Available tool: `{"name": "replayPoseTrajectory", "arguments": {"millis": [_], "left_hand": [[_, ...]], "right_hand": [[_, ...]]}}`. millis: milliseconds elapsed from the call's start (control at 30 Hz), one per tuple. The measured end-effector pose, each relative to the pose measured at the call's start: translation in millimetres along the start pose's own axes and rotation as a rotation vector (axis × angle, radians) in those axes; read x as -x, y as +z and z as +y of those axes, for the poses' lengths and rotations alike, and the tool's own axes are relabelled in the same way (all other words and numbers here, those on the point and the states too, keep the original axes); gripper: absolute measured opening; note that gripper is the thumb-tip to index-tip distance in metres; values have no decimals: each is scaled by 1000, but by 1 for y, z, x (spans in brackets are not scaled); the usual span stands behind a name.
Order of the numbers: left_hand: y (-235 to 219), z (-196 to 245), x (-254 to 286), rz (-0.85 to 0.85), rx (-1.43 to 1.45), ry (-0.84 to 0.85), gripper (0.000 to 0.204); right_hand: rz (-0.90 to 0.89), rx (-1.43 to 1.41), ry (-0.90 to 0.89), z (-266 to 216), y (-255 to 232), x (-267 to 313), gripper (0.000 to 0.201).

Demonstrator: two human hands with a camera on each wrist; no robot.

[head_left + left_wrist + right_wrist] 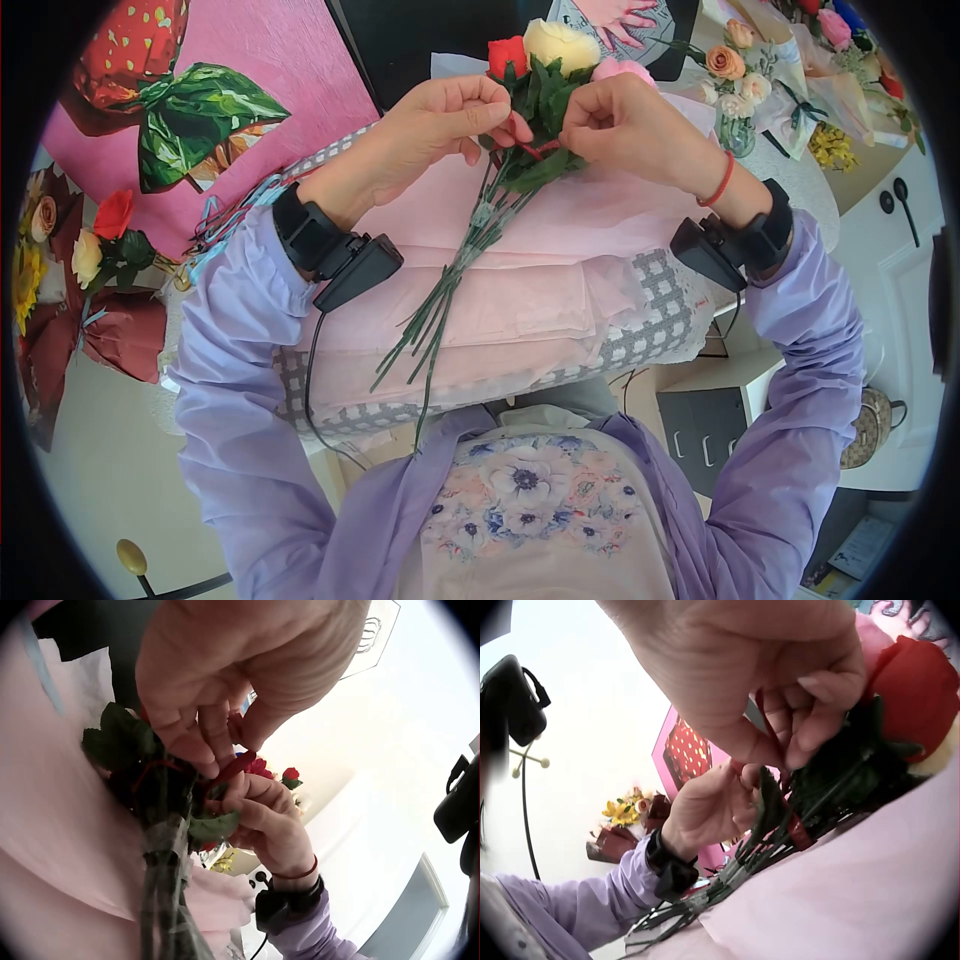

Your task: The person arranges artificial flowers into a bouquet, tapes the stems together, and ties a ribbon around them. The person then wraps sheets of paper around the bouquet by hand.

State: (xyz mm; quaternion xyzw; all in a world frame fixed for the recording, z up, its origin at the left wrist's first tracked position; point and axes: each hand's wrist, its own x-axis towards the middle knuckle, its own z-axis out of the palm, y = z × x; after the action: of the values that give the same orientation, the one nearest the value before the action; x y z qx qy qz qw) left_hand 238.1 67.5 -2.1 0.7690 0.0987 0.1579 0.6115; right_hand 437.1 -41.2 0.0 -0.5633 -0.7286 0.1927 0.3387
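A bunch of flowers, with a red rose (507, 57), a cream rose (561, 46) and a pink one (622, 72), lies on pink wrapping paper (480, 330), its bound stems (455, 265) pointing toward the person. A red ribbon (801, 831) goes round the stems just under the leaves. On the left of the bunch, the left hand (432, 135) pinches a red ribbon end. The right hand (640, 130) pinches ribbon on the other side, close to the leaves. In the right wrist view a strand runs up into the right fingers (802, 750).
A grey-and-white checked cushion (660, 290) lies under the paper. A pink board with a strawberry picture (290, 40) stands at the left, and a dark red bouquet (125, 335) below it. More flowers in a glass vase (737, 135) are at the back right.
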Motion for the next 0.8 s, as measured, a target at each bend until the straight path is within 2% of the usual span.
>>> {"name": "replayPoseTrajectory", "arguments": {"millis": [33,100,233,333,400,800], "left_hand": [[0,0,0,13,-30,-11,23],[0,-2,-2,20,-63,8,22],[6,4,-3,34,-199,40,18],[12,4,-3,73,-199,83,15],[16,6,-3,82,-193,66,15],[20,6,-4,174,-154,-38,16]], "right_hand": [[0,1,-1,1,0,0,12],[-13,-228,87,-4,0,2,14],[-10,-249,132,-18,-3,2,16],[-18,-195,176,-27,-6,2,18],[2,-265,212,-25,-8,3,21],[83,-316,137,-27,0,6,19]]}}
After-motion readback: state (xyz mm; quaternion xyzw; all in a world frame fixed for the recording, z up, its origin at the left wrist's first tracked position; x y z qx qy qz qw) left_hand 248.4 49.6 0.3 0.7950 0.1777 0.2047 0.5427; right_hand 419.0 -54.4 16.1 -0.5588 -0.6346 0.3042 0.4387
